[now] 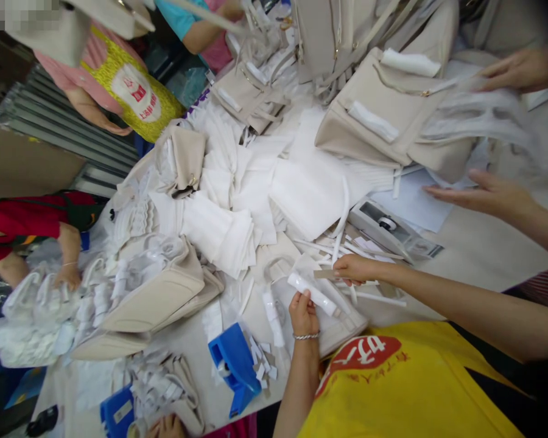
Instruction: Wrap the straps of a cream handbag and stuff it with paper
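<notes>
My left hand (304, 316), with a chain bracelet at the wrist, is closed around the lower side of a white-wrapped bag handle (314, 293). Just above it, my right hand (357, 269) pinches a short, flat beige strip (326, 274). Beneath both lies a pale beige handbag (342, 325), partly covered by my forearms and apron. A second white-wrapped handle section (274, 319) rests on the bag's left side. Whether the strip is attached to anything cannot be made out.
White foam sheets (301, 194) pile up mid-table. A blue tape dispenser (234, 365) stands at the front beside small white pieces; a grey tape dispenser (388, 225) lies behind my right hand. Beige bags (155, 298) are left. A co-worker's hands (493, 191) handle wrapping at right.
</notes>
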`<state>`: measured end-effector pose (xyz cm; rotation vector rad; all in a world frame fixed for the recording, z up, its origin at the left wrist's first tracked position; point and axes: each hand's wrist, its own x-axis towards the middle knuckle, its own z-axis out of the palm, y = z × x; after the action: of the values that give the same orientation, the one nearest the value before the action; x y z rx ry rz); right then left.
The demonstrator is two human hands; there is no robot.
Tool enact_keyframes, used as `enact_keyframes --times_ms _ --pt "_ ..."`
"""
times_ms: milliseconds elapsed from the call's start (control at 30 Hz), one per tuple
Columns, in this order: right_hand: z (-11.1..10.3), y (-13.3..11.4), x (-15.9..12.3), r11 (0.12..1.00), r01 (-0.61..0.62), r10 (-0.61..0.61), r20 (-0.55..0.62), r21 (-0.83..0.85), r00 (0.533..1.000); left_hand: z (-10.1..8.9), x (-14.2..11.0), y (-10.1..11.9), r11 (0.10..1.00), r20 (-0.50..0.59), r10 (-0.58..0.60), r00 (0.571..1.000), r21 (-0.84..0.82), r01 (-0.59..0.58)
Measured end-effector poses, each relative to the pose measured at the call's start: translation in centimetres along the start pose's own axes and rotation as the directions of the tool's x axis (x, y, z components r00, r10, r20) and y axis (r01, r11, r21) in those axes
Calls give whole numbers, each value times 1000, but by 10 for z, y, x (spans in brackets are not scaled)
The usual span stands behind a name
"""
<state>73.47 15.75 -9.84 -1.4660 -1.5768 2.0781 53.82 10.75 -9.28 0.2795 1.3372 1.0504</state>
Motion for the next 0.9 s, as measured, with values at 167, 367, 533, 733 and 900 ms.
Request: enact_keyframes --times_ms 167,367,533,733,900 --pt "-5 -11 13 996 -8 16 93 -85 996 1 -3 3 991 23 -40 999 -123 42" --pt "-6 -24 31 988 -5 27 138 -157 990 -1 -1 4 987 28 -53 998 -152 56" --pt "-11 -33 45 981 -61 98 200 -185 975 -1 1 3 990 -2 -42 999 -132 41" --pt "-16 -53 57 951 -179 242 248 -251 938 2 -1 2 997 -63 -26 998 -71 22" --pt "-3 -57 67 958 -112 192 303 -264 933 6 -2 3 1000 -118 7 993 27 -4"
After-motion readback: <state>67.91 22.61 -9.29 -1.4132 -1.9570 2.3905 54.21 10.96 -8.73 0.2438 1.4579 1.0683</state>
